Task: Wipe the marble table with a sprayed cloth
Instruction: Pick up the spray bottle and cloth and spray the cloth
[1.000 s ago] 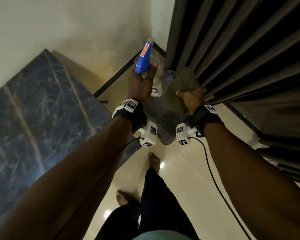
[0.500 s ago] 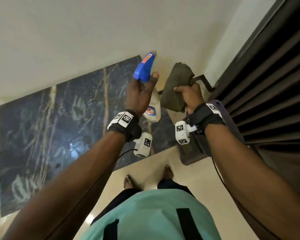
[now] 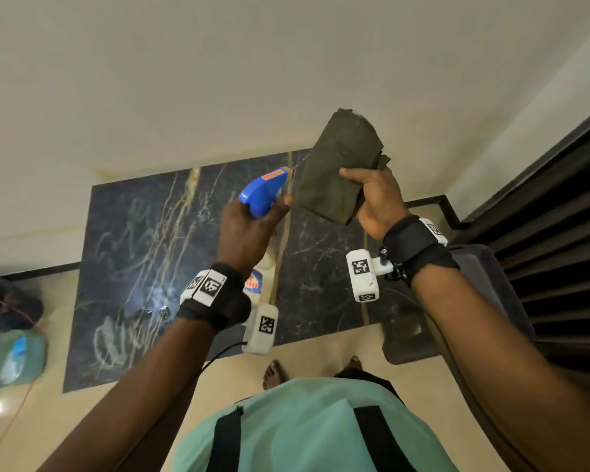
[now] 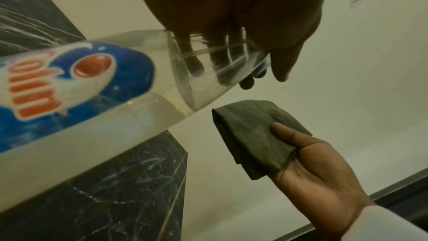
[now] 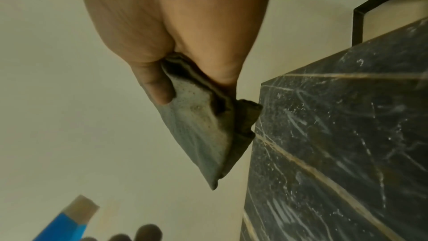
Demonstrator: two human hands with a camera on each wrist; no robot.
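Both our hands are raised above the worktop and both are full. Our left hand (image 3: 244,229) grips a spray bottle (image 4: 76,98) around its clear neck, fingers curled, the blue trigger head (image 3: 261,195) tilted toward the right hand. Our right hand (image 3: 377,202) pinches a folded olive-green cloth (image 3: 338,165), thumb across its near face and fingers behind, so the free end of the cloth stands up past the fingertips. Nozzle and cloth are near each other but apart.

Beneath both hands lies the dark marble worktop (image 3: 143,253), veined in gold and white, with pale smeared streaks on the part below our left arm. Beyond the hands a plain cream wall (image 3: 218,80) meets its far edge. Out past the right hand run dark vertical slats (image 3: 559,216), and a dark grey stool-like thing (image 3: 491,301) sits below that wrist. Glossy beige floor (image 3: 304,352) shows at our bare feet, and far out beyond the left arm a greenish bundle (image 3: 14,359) rests on it.
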